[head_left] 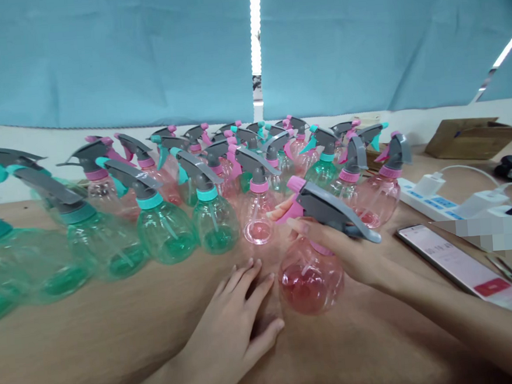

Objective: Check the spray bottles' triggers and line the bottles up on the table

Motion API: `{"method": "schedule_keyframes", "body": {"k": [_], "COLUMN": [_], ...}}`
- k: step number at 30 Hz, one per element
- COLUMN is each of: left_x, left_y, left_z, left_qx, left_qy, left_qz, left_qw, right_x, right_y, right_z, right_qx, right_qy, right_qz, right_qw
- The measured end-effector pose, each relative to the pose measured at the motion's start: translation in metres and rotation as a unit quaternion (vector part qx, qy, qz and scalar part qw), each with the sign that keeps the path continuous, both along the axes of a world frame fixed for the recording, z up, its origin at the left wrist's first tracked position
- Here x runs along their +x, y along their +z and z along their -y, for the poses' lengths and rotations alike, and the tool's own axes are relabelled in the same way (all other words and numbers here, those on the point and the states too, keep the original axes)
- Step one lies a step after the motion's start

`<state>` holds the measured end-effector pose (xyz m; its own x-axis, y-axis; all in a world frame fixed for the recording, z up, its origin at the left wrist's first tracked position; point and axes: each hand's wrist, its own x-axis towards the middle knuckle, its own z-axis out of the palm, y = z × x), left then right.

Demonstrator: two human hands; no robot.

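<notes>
A pink spray bottle [311, 279] with a grey and pink trigger head is in my right hand [333, 239]. The fingers wrap round its neck and trigger, and the bottle leans a little. My left hand [236, 319] lies on the table with its fingers stretched out, just left of that bottle and apart from it. Beyond my fingertips stands another pink spray bottle [260, 215]. Beside it, to the left, are a green spray bottle [216, 227] and a second green spray bottle [166, 233], both with turquoise collars.
Many more green and pink spray bottles crowd the back and left of the wooden table [118, 354]. At the right lie a phone [467, 265], a white power strip [432, 200] with plugs, and a cardboard box [471, 139]. A blue curtain [119, 55] hangs behind.
</notes>
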<state>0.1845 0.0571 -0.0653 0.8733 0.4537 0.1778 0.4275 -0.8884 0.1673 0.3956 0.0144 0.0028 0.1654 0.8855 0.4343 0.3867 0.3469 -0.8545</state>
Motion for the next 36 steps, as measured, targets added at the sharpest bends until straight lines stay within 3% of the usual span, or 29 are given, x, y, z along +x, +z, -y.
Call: {"method": "schedule_keyframes", "body": {"k": [8, 15, 29, 36], "left_x": [0.002, 0.001, 0.001, 0.001], "left_y": [0.001, 0.001, 0.0, -0.001], "left_z": [0.0, 0.001, -0.001, -0.002], "left_qx": [0.006, 0.003, -0.001, 0.009], "left_qy": [0.004, 0.005, 0.005, 0.001], "left_qz": [-0.021, -0.019, -0.019, -0.008], "left_qw": [1.0, 1.0, 1.0, 1.0], "right_x": [-0.001, 0.005, 0.003, 0.001], "right_y": [0.011, 0.003, 0.006, 0.011], "right_z": [0.004, 0.001, 0.001, 0.004], "right_qx": [-0.025, -0.019, -0.002, -0.007], "right_qy": [0.009, 0.01, 0.001, -0.059], "right_qz": [0.03, 0.074, 0.036, 0.041], "right_qw": [0.999, 0.997, 0.999, 0.997]}}
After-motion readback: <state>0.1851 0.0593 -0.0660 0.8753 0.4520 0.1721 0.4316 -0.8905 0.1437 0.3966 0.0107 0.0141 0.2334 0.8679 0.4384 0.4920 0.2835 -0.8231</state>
